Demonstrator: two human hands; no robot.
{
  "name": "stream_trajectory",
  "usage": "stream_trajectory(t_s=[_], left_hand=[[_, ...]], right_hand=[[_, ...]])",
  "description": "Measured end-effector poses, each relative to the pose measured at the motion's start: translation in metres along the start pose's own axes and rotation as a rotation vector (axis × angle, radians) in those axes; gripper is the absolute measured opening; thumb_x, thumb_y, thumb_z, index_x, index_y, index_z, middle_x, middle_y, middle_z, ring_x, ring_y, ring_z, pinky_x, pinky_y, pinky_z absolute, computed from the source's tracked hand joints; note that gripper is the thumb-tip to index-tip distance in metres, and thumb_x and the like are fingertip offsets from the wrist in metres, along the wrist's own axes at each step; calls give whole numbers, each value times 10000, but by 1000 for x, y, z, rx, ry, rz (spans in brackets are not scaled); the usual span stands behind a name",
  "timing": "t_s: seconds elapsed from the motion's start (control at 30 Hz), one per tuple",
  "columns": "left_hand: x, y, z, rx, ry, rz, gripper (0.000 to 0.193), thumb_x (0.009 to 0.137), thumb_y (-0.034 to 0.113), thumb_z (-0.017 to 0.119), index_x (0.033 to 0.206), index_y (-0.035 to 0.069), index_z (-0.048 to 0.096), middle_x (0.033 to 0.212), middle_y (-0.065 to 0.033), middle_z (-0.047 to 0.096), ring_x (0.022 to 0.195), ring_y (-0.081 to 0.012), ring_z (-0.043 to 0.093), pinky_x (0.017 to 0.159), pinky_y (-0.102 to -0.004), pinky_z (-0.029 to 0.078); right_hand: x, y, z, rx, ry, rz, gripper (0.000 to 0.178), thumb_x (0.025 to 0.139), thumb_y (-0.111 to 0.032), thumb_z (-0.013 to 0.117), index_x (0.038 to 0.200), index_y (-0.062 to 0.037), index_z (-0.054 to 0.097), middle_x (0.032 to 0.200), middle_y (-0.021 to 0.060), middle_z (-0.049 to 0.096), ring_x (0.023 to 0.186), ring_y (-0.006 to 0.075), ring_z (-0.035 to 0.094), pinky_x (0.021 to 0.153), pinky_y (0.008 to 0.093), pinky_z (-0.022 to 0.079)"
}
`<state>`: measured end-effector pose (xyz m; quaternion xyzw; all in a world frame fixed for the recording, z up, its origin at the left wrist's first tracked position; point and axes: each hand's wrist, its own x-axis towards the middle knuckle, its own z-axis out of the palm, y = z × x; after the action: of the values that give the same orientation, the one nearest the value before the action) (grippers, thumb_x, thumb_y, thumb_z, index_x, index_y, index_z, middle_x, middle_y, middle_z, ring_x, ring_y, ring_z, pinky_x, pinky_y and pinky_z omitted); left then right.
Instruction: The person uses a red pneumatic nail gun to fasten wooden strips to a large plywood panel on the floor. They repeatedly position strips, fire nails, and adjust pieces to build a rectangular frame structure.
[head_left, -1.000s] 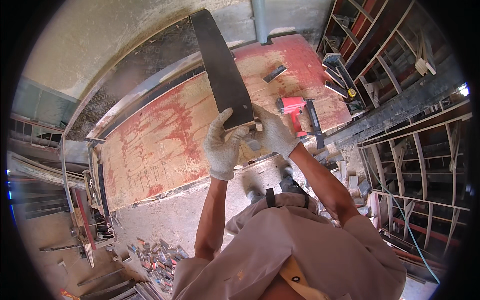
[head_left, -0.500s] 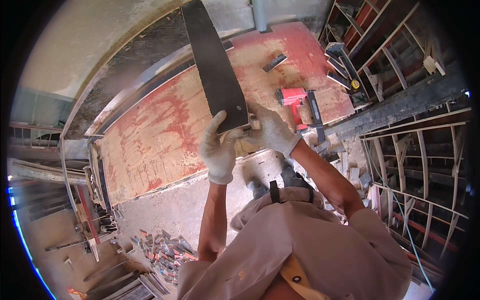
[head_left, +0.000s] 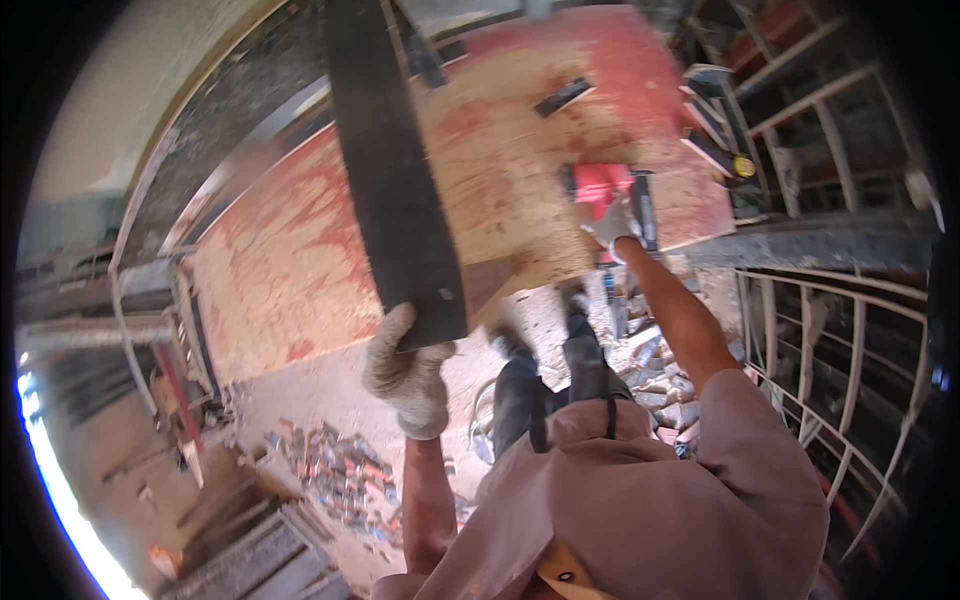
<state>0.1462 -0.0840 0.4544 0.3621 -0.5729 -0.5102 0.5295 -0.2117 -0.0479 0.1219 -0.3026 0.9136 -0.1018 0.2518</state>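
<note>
A long black board reaches from near me toward the far edge of the work table. My left hand, in a pale work glove, grips its near end, with the thumb on top and the other fingers underneath. Over to the right, a red nail gun with a black magazine lies on the table. My gloved right hand is closed around its handle; motion blurs the fingers. Beside the board's near end a brown wooden piece shows, partly covered by the board.
The table top is worn plywood with red patches. A short black block lies on it. At the right edge a tray holds dark strips near a yellow tape measure. Wood offcuts litter the floor; wooden frames stand right.
My right hand has left the board and moved right onto the nail gun. My left hand keeps the board, whose near end has come lower and left. The view has shifted.
</note>
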Motion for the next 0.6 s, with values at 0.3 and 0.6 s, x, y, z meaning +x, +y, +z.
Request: stream_trajectory(t_s=[0.3,0.6], left_hand=[[3,10,-12,-23,-101,-10,467,777,-45,778,1215,-6,620,1122,-128,670,904,-207,674,766,-330,588],[19,3,1,-59,-217,87,380,750,-91,768,1115,-15,690,1066,-140,716,954,-180,685,821,-303,557]], right_hand=[[-27,-50,-13,798,1,220,461,678,-149,741,1044,38,531,653,97,610,510,195,594,475,378,517],[-291,-102,-296,1147,-426,216,165,877,-133,670,765,-31,603,596,42,533,421,175,515,425,318,478]])
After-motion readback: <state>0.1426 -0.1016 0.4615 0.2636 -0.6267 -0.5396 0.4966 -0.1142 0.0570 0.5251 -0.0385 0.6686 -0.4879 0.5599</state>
